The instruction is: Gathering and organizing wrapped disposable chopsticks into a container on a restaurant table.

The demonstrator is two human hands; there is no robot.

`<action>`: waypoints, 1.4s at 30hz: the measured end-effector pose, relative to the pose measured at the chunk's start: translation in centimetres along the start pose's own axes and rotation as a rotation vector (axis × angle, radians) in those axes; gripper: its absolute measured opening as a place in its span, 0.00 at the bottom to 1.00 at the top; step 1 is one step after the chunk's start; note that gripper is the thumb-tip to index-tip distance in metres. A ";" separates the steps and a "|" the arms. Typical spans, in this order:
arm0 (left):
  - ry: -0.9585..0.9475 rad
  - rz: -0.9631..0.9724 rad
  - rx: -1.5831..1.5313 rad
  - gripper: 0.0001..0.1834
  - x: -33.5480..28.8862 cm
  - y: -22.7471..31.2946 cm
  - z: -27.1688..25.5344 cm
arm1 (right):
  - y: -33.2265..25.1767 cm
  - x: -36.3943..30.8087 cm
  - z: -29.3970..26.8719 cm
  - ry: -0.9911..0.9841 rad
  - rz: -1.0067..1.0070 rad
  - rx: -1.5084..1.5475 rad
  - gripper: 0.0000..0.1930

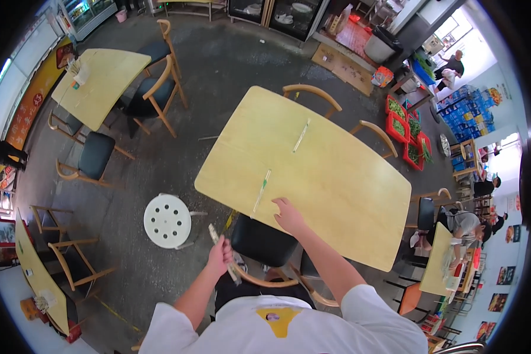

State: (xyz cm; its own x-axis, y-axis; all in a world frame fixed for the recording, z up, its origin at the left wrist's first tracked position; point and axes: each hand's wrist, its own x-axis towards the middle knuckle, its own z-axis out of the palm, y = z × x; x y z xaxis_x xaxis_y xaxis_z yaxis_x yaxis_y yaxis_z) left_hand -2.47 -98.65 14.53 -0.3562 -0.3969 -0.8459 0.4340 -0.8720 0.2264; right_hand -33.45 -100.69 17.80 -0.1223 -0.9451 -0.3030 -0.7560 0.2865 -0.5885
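Observation:
My left hand point(220, 255) is closed round a bundle of thin wrapped chopsticks point(213, 233), held upright-slanted beside the black chair seat point(264, 241). Over the near edge of the pale yellow table point(342, 189) reaches my right hand point(288, 216), its fingers apart and nothing visible in them. Just left of those fingers lies a wrapped pair of chopsticks point(262, 190) with a green mark. Farther off on the same tabletop rests a second wrapped pair point(302, 135).
A white round stool point(167, 221) stands left of the table. Wooden chairs point(312, 94) surround it. Another table point(100, 82) is at the far left. Red crates of greens point(398, 127) sit at the far right; people point(463, 227) bend over a table at right.

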 end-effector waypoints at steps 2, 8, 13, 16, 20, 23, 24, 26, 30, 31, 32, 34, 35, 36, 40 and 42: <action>0.045 -0.010 -0.023 0.19 -1.1 0.1 -1.5 | 1.1 3.6 2.5 0.030 -0.135 -0.118 0.27; 0.075 0.020 -0.036 0.16 -0.7 -2.8 -1.6 | 2.9 8.3 4.8 -0.116 -0.151 -0.320 0.24; 0.006 0.011 0.087 0.13 -0.6 -3.3 -2.0 | 1.8 7.7 5.3 -0.040 0.004 -0.413 0.11; -0.060 -0.005 0.179 0.11 0.7 -2.7 -0.9 | 3.2 6.3 5.0 -0.017 0.160 -0.340 0.10; -0.140 -0.030 0.229 0.12 3.5 -2.4 3.3 | 5.9 2.9 4.1 -0.057 0.411 0.166 0.12; -0.140 0.008 0.228 0.13 5.1 -2.4 7.5 | 4.1 -0.8 4.7 0.137 0.326 0.501 0.14; -0.155 0.017 0.188 0.13 5.4 -2.6 9.3 | 2.4 -2.0 4.2 0.051 0.253 0.510 0.15; -0.176 0.009 0.156 0.14 6.0 -3.3 11.5 | -0.2 -4.1 3.1 0.006 0.127 0.442 0.14; -0.232 0.075 0.212 0.11 9.2 -5.5 11.8 | 0.8 -4.6 2.2 0.021 0.096 0.401 0.15; -0.228 0.090 0.184 0.11 9.4 -5.8 11.5 | 1.1 -4.5 1.3 -0.050 0.082 0.364 0.16; -0.219 0.108 0.154 0.11 9.6 -6.0 10.9 | 1.7 -4.2 0.6 -0.062 0.085 0.368 0.16; -0.177 0.125 0.113 0.10 8.3 -5.9 10.7 | 3.7 -3.6 -0.4 -0.114 0.057 0.395 0.15; -0.142 0.149 0.076 0.10 7.8 -5.8 10.5 | 5.3 -2.8 -0.8 -0.065 0.075 0.407 0.14; -0.116 0.156 0.062 0.10 7.4 -5.5 9.5 | 7.2 -1.6 -1.2 -0.023 0.086 0.419 0.13; -0.132 0.072 0.062 0.09 3.9 -4.3 7.6 | 15.5 5.5 -5.1 0.338 0.151 0.145 0.23; -0.170 -0.009 -0.012 0.20 2.7 -4.3 4.1 | 15.8 10.3 -7.0 0.331 0.108 0.005 0.29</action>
State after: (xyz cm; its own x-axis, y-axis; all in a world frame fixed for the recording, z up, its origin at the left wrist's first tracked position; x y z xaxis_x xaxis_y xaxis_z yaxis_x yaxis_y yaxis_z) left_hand -8.67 -97.11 13.19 -0.4946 -0.4325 -0.7539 0.4398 -0.8727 0.2122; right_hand -51.18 -107.02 10.63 -0.4041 -0.9087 -0.1044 -0.7243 0.3876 -0.5702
